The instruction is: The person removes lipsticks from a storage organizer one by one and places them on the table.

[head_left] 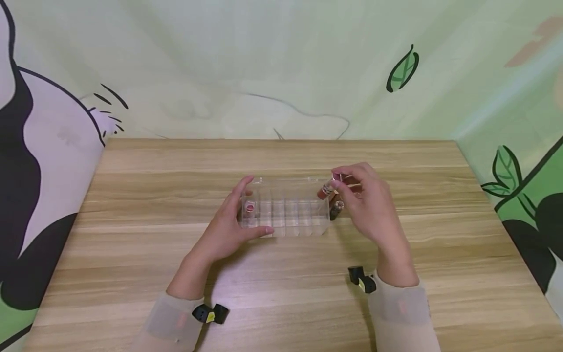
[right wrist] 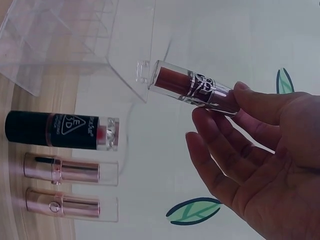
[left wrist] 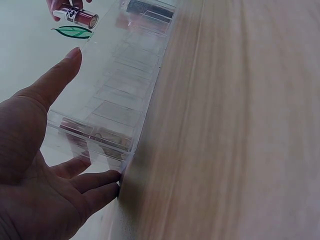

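A clear plastic divided organizer [head_left: 292, 215] stands on the table between the hands. My left hand [head_left: 224, 227] grips its left end, thumb along the front wall and fingers around the side and back corner. A small red-topped tube [head_left: 249, 208] sits in a left-end compartment. My right hand [head_left: 369, 203] pinches a clear-cased lipstick [right wrist: 195, 90] with silver lettering between thumb and fingers. That lipstick is tilted above the organizer's right back corner. Beside the right end stand a black lipstick [right wrist: 55, 130] and two rose-gold tubes, one nearer [right wrist: 72, 205] and one in the middle [right wrist: 70, 170].
The wood-grain table [head_left: 281, 288] reaches back to a pale green wall [head_left: 198, 63] painted with leaves and panda shapes. Small black cameras, one on the left sleeve [head_left: 211, 314] and one on the right sleeve [head_left: 362, 280], sit at the wrists.
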`<state>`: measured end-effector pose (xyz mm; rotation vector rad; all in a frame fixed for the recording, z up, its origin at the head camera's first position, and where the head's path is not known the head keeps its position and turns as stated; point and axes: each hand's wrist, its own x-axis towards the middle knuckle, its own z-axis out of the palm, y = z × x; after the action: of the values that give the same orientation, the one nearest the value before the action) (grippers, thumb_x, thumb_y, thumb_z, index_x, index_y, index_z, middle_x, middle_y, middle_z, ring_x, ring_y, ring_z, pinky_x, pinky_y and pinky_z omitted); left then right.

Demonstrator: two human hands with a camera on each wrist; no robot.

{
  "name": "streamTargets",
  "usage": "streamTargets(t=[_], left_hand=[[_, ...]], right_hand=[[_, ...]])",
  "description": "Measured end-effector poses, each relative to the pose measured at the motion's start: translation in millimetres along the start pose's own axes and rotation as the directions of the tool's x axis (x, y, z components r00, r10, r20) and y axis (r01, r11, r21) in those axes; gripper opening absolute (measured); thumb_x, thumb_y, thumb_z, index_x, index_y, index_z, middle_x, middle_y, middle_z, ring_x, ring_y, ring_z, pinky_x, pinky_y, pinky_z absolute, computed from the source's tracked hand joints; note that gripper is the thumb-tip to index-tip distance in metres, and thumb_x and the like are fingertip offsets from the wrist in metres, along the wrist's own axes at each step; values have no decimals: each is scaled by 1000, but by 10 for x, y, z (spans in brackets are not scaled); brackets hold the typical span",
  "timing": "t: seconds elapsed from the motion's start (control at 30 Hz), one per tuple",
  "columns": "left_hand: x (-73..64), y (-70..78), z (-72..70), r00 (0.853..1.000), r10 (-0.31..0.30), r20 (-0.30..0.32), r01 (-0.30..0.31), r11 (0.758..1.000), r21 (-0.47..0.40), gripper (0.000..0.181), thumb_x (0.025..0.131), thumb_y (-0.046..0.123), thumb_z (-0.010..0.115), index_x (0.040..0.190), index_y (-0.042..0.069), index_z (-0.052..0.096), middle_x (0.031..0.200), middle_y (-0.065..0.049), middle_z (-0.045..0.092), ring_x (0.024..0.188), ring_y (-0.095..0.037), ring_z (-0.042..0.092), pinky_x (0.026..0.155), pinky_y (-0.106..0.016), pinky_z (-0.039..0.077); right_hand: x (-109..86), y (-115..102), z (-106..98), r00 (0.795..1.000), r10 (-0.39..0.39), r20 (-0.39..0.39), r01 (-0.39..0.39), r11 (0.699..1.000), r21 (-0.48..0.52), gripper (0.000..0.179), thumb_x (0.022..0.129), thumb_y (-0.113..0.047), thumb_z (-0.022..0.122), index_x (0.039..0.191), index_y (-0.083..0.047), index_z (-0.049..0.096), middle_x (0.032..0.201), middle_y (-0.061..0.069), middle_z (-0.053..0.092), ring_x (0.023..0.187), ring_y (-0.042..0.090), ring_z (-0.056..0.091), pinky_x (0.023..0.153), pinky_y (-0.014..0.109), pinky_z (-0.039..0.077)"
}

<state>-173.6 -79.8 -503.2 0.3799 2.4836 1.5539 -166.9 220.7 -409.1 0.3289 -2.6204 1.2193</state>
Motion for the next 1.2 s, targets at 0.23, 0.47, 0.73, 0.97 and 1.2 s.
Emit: streamTargets(t=[0.23,0.47,0.73,0.97,1.2], left_hand=[[3,-7,3,1000,-1,-1,1,1000,2,120,78,37,98,165,53,18,160,-11,44,148,-44,46,121,-64,36],[-2,3,2,1000,0,-3,0,1000,9,120,78,36,98,165,53,18,160,-11,43,147,-44,46,121,-64,36],[-4,5,5,1000,5,-4,-5,1000,10,120,79,35,98,166,53,18,160,-11,43,147,-43,47,121,-64,37],[-5,2,5,1000,5,-3,-5,1000,10,120,78,35,98,166,52,18,159,-11,44,148,-43,46,121,-63,36],[-4,-5,6,1000,4,-4,-4,1000,20,120,79,38,98,165,54,17,159,-11,44,148,-43,46,121,-64,37]], right_hand=[[-3,26,-70,1000,-10,5,10,1000,-15,23,101,0,72,123,3,73,114,16,69,104,31,70,87,45,62],[-10,58,-124,1000,-8,7,9,1000,-29,23,101,0,72,124,2,73,114,15,69,101,29,71,86,43,61],[-22,90,-183,1000,0,3,0,999,-40,23,101,-1,72,124,1,73,116,15,69,105,31,71,88,45,60],[-26,107,-210,1000,9,8,-9,999,-46,23,101,-1,72,124,1,74,116,14,70,105,31,71,86,28,58],[-25,118,-236,1000,15,13,-15,999,-52,23,102,-2,71,124,2,73,117,15,69,105,32,70,84,15,52]])
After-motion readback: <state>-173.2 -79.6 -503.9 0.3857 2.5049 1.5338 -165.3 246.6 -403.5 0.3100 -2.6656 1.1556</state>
